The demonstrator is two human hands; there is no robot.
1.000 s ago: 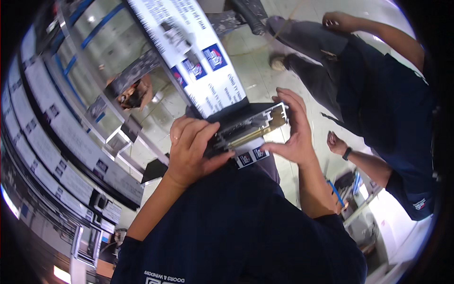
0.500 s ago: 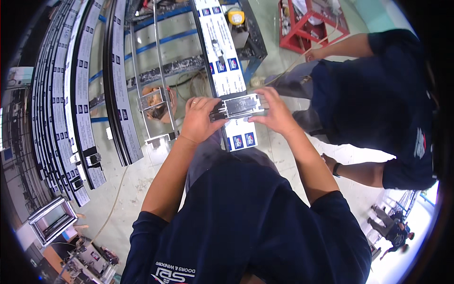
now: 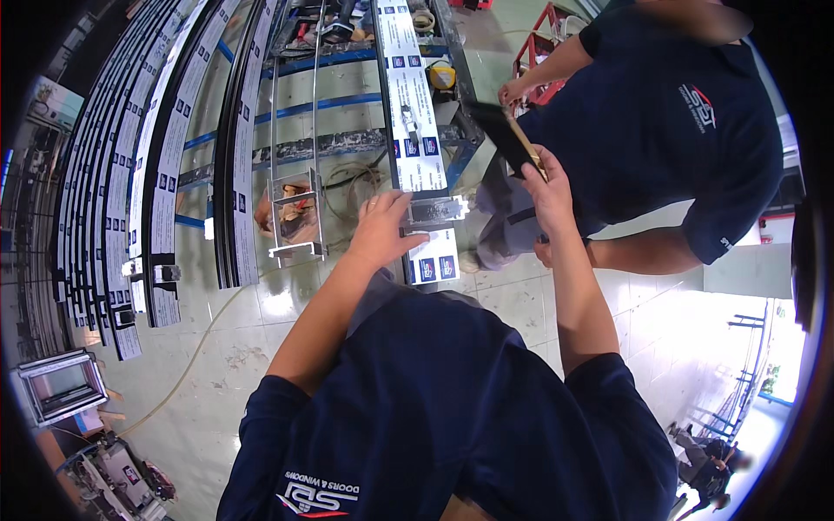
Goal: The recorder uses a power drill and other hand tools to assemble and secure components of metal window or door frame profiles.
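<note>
A long white-filmed profile (image 3: 427, 178) stretches away in front of me. Across its near part lies a short silver and dark metal profile piece (image 3: 437, 210), with a toothed right end. My left hand (image 3: 380, 229) grips the left end of that piece, fingers on the far side and thumb on the near side. Raised to the right, my right hand (image 3: 549, 187) is closed around the lower end of a long dark tool with a tan edge (image 3: 508, 139); its exact kind is unclear. Farther along the profile sits a small metal fitting (image 3: 408, 119).
A co-worker in a dark shirt (image 3: 643, 139) stands close on my right. A blue work frame (image 3: 347, 104) supports the profile, with a yellow tape measure (image 3: 441, 76) on it. Several long profiles (image 3: 236, 174) and a narrow metal frame (image 3: 295, 252) are at left. A red rack (image 3: 543, 39) stands beyond.
My right hand has let go of the short profile piece and now holds up the dark tool at the right. My left hand stays on the piece. The co-worker has come nearer.
</note>
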